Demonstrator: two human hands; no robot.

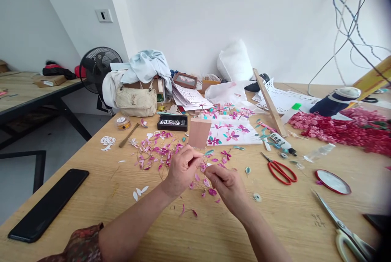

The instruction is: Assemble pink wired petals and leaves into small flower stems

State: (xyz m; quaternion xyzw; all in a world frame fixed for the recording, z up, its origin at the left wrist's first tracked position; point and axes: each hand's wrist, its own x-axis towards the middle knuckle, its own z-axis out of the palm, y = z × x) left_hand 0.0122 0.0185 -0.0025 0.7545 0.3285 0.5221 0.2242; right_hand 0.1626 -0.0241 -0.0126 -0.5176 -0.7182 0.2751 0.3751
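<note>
Over the middle of the table, my left hand is closed, thumb and forefinger pinched together. Close beside it, fingertips nearly meeting, my right hand is pinched as well. Whatever lies between the fingers is too small to make out. Around and beneath the hands are scattered pink petals on thin stems. Just beyond them stands a flat wooden block. Finished-looking pink and teal flowers lie on white paper behind, to the right. A few white petals are on the table left of my left forearm.
Red-handled scissors, a round red-rimmed dish and large shears lie at right. A glue bottle and pink flower bunches are farther back. At left is a black phone-like slab; a beige handbag stands behind.
</note>
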